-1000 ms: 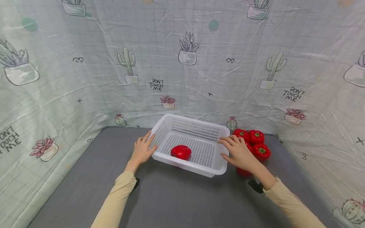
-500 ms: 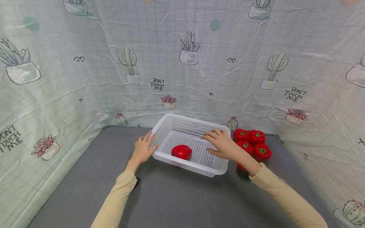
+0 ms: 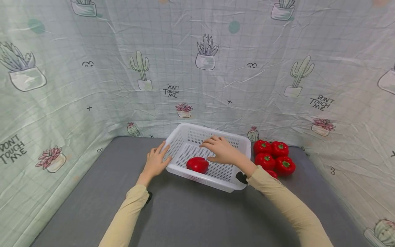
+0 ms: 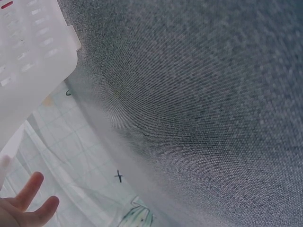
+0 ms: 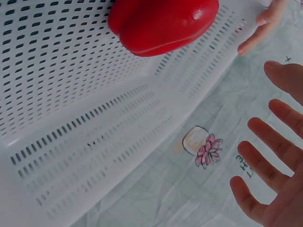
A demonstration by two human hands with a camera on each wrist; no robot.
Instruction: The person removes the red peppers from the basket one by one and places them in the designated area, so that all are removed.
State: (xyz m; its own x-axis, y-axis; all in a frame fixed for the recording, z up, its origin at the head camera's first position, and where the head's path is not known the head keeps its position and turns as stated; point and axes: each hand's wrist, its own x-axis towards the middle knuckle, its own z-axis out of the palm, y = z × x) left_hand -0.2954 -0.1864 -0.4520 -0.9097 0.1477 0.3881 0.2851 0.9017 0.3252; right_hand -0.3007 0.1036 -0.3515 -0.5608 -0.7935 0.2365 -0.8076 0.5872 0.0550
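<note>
A white perforated plastic basket (image 3: 213, 182) stands on the grey table, with one red bell pepper (image 3: 197, 165) lying on its side inside. My left hand (image 3: 154, 163) rests on the basket's left rim, its fingers laid over the edge; in the left wrist view two of its fingers (image 4: 31, 189) stick out past the basket. Above the basket's middle, my right hand (image 3: 223, 151) hovers with nothing in it. In the right wrist view its fingers (image 5: 262, 158) are spread and apart from the bell pepper (image 5: 163, 23).
Several more red bell peppers (image 3: 264, 160) with green stems stand clustered on the table (image 3: 191, 219) to the right of the basket. My right forearm partly covers the nearest one. A cactus-print cloth (image 3: 228, 85) hangs behind and on both sides.
My right hand has moved left from the basket's right rim to over its middle. The left hand, the basket and the pepper inside have stayed in place.
</note>
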